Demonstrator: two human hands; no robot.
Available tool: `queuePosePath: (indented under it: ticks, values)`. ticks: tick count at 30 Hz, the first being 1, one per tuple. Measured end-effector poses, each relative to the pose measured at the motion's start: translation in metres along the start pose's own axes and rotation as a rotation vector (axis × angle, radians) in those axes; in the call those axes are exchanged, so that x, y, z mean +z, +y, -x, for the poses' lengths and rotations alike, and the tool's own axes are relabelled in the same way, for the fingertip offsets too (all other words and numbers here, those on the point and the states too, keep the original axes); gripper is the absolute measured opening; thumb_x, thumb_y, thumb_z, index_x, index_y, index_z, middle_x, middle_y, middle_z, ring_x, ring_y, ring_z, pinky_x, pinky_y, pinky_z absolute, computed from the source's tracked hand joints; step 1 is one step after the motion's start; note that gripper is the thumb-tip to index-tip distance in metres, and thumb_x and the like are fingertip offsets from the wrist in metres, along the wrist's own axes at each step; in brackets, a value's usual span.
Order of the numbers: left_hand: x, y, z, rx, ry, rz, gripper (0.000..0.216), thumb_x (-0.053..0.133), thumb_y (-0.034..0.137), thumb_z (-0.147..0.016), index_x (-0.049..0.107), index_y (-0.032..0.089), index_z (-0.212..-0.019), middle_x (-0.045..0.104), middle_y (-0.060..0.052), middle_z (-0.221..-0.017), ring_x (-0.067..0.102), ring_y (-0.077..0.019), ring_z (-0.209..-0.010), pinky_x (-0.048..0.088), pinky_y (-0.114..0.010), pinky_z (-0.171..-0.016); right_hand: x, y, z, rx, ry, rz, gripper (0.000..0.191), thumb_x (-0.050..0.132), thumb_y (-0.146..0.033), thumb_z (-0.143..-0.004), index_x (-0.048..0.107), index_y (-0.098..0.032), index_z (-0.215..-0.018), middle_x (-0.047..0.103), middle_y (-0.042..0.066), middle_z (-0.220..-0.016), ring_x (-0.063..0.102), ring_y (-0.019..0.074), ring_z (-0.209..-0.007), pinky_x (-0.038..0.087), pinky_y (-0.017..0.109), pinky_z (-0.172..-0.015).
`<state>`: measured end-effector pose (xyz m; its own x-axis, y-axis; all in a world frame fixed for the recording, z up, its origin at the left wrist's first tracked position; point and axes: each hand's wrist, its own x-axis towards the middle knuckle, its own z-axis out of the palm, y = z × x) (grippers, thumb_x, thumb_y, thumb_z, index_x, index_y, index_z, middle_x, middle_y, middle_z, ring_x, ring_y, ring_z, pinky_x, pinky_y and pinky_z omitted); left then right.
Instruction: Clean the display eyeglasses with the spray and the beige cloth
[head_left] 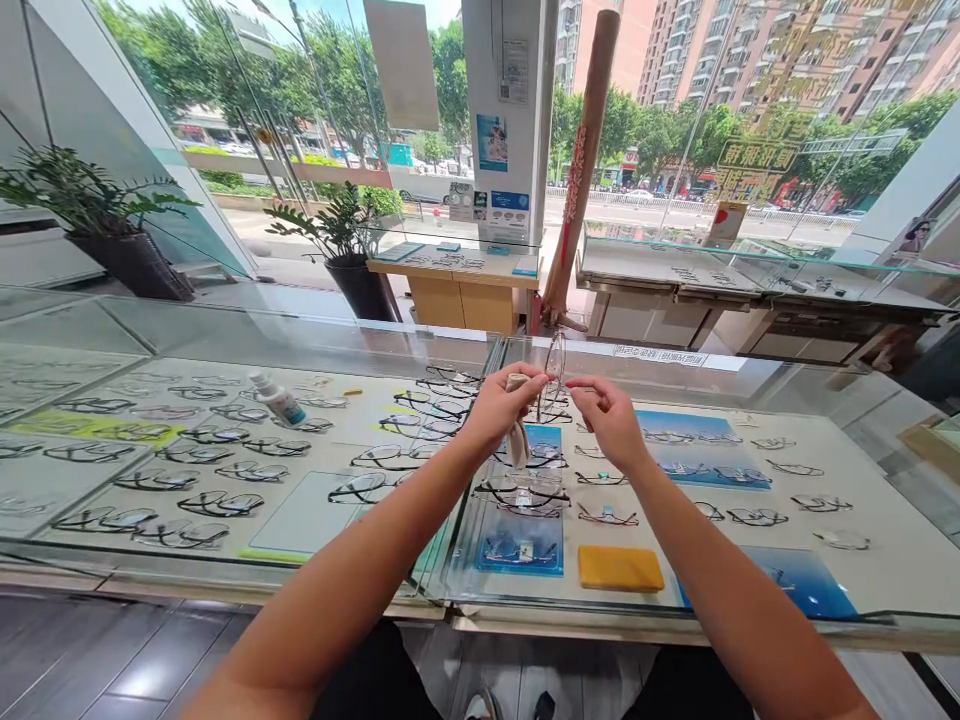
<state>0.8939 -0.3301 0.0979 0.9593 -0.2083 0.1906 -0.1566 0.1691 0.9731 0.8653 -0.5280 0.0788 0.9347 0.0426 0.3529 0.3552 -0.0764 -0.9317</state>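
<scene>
My left hand is closed in a pinch on a pair of thin-framed eyeglasses, which it holds tilted on end above the glass counter. A crumpled beige cleaning cloth hangs from the same hand. Close to the right side of the eyeglasses is my right hand, index finger stretched toward the frame and the other fingers loosely bent. Nothing shows in its grasp. Under both hands, several spectacle frames lie in rows inside the display case.
A white spray bottle stands on the counter to the left. A yellow glasses case is at the front, right of centre. Farther back are potted plants, a wooden post and more display cases before the windows.
</scene>
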Motion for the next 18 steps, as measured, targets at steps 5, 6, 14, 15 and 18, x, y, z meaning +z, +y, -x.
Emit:
queuePosePath:
  ticks: [5, 6, 14, 15, 18]
  values:
    - [0.008, 0.001, 0.008, 0.022, 0.014, -0.044, 0.058, 0.094, 0.069, -0.070, 0.078, 0.018, -0.092, 0.055, 0.004, -0.066, 0.036, -0.0097, -0.059, 0.026, -0.027, -0.057, 0.001, 0.000, 0.002, 0.017, -0.021, -0.008, 0.047, 0.080, -0.067, -0.087, 0.076, -0.021, -0.092, 0.043, -0.007, -0.059, 0.034, 0.0127, -0.057, 0.029, 0.031, -0.056]
    - [0.009, 0.001, 0.009, 0.030, 0.026, -0.051, 0.057, 0.094, 0.069, -0.070, 0.078, 0.018, -0.091, 0.056, 0.004, -0.067, 0.036, -0.0099, -0.059, 0.026, -0.027, -0.057, 0.001, 0.000, 0.001, 0.020, -0.031, -0.011, 0.046, 0.080, -0.067, -0.087, 0.076, -0.021, -0.091, 0.044, -0.007, -0.059, 0.035, 0.0127, -0.057, 0.029, 0.031, -0.056]
    - [0.011, 0.005, 0.011, 0.040, 0.023, -0.061, 0.054, 0.094, 0.067, -0.072, 0.077, 0.018, -0.089, 0.049, 0.005, -0.062, 0.035, -0.0104, -0.058, 0.024, -0.027, -0.057, -0.004, -0.004, -0.001, -0.009, -0.010, -0.015, 0.038, 0.082, -0.059, -0.087, 0.076, -0.021, -0.090, 0.047, -0.006, -0.059, 0.037, 0.0125, -0.057, 0.031, 0.030, -0.056]
    - [0.011, 0.005, 0.012, 0.047, 0.023, -0.070, 0.054, 0.093, 0.066, -0.072, 0.077, 0.018, -0.089, 0.050, 0.005, -0.062, 0.035, -0.0104, -0.058, 0.024, -0.027, -0.057, -0.006, -0.005, 0.000, -0.016, 0.005, -0.007, 0.037, 0.081, -0.057, -0.088, 0.076, -0.021, -0.090, 0.046, -0.007, -0.058, 0.038, 0.0123, -0.056, 0.032, 0.030, -0.056]
    - [0.010, 0.006, 0.013, 0.086, 0.031, -0.121, 0.050, 0.091, 0.065, -0.077, 0.077, 0.019, -0.090, 0.052, 0.005, -0.063, 0.035, -0.0105, -0.059, 0.025, -0.028, -0.057, -0.009, -0.009, 0.004, -0.032, 0.063, 0.034, 0.036, 0.077, -0.057, -0.093, 0.072, -0.022, -0.092, 0.049, -0.008, -0.053, 0.042, 0.0128, -0.051, 0.036, 0.030, -0.054]
